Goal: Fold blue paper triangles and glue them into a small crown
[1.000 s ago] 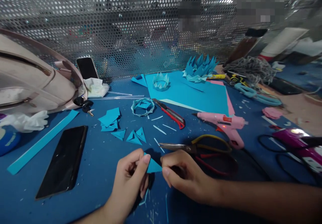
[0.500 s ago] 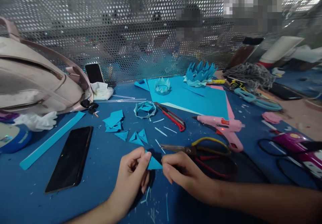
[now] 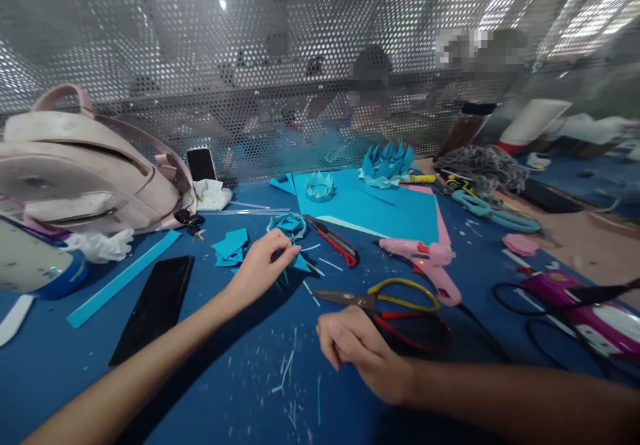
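My left hand (image 3: 267, 261) reaches over small folded blue paper pieces (image 3: 301, 263), its thumb and index finger pinched near one of them. Just behind it lies a blue paper ring (image 3: 295, 223). My right hand (image 3: 353, 341) is curled closed in front of the scissors (image 3: 350, 298); nothing shows between its fingers. A red box cutter (image 3: 337, 245) and a pink glue gun (image 3: 425, 258) lie farther back. Left of my left hand is a pile of blue paper pieces (image 3: 231, 246).
A black phone (image 3: 153, 308) and a blue strip (image 3: 123, 278) lie left, near a pale bag (image 3: 100, 171). Blue sheets (image 3: 375, 205) at the back bear a small paper crown (image 3: 320, 187) and a larger one (image 3: 387, 165). A purple device (image 3: 575, 305) is at right.
My left hand has moved forward and left, away from my right hand, with the blue triangle that was between them. The camera view has tilted up slightly.
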Motion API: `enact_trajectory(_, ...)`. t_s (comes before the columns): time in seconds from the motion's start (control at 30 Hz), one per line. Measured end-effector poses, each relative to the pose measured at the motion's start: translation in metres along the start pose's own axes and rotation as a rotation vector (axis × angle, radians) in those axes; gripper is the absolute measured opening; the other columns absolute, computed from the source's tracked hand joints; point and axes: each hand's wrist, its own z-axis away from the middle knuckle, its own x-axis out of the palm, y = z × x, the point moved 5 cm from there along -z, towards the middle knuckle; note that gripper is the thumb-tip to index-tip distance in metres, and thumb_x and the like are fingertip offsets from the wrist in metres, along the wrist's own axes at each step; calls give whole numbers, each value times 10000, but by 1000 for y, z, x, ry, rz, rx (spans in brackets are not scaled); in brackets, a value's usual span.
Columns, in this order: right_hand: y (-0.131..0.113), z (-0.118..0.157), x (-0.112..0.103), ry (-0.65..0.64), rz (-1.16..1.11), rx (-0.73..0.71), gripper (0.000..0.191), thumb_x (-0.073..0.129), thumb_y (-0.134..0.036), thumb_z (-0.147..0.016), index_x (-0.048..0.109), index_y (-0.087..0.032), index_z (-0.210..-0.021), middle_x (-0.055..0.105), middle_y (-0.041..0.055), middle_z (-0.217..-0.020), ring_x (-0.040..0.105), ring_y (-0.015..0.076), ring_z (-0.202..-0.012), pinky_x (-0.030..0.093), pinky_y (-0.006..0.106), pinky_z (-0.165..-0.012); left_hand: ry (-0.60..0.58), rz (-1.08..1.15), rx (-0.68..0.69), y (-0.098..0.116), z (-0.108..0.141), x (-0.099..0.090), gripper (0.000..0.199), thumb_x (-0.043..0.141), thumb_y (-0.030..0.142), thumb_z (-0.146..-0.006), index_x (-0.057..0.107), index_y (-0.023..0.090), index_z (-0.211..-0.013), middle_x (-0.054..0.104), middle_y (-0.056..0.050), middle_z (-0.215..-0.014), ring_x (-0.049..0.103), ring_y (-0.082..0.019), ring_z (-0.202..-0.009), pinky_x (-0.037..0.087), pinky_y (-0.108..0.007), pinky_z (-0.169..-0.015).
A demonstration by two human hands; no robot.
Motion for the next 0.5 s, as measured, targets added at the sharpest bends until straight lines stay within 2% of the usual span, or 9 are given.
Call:
enact_trajectory(0.07,0,0,1,-15,8,-5,630,296,-559,-1028,467,-181,-554,410,-29,-521,389,95,-488,313,256,-538,-63,-129,62,0,-9,5,284,512,313,-965,547,182,-715,570,-35,-863,560,-191,-836,439,-320,-806)
enact_trajectory(0.13,1,0,1,-18,19,-3,634,305,-559,-1027,473,-177,-550,411,-30,-517,386,90,-480,302,249,-522,-106,-261,103,0,-11,6,112,592,283,-926,622,179,-897,615,-65,-990,585,-233,-943,436,-365,-870)
enact_trajectory(0.17,1,0,2,-20,23,2,628,309,-550,-1029,475,-175,-553,413,-29,-519,386,89,-481,297,245,-516,-113,-326,113,-1,-10,2,128,614,265,-912,626,181,-1007,624,-82,-1064,582,-257,-1010,427,-389,-903)
enact_trajectory(0.27,1,0,2,-25,29,14,614,306,-532,-1035,479,-172,-568,401,-33,-517,374,85,-476,284,237,-499,-96,-502,105,-10,-5,-28,273,567,220,-931,581,190,-1202,614,-115,-1213,538,-303,-1158,393,-440,-972)
enact_trajectory(0.4,0,-1,4,-45,25,27,614,309,-544,-1031,478,-175,-570,396,-36,-513,371,84,-472,284,230,-486,-106,-655,56,-38,8,-78,217,551,233,-922,640,208,-1118,667,-90,-1158,589,-303,-1105,411,-440,-968)
enact_trajectory(0.5,0,-2,5,-49,25,34,615,321,-538,-1030,481,-175,-561,392,-39,-498,371,83,-465,281,227,-480,-142,-710,23,-59,21,-94,257,620,252,-876,649,212,-1129,687,-85,-1164,622,-290,-1087,449,-400,-937)
